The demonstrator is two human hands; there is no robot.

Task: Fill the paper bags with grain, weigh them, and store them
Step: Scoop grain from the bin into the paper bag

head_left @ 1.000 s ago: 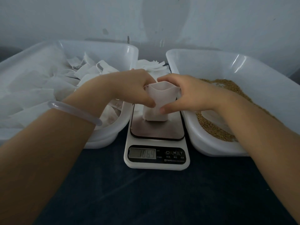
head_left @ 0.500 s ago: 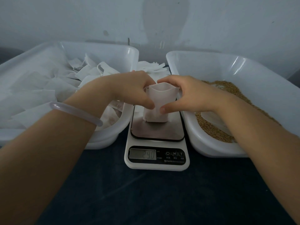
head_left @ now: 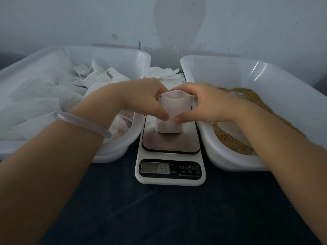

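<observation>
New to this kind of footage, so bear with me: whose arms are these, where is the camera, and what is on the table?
No machine here: a person works bare-handed, and the one camera sits on their head, looking forward and down. The left hand and right hand each pinch a small white bag standing on the scale. On the dark table, the left tub holds white paper bags and the right tub holds grain. The left wrist wears a bracelet.
</observation>
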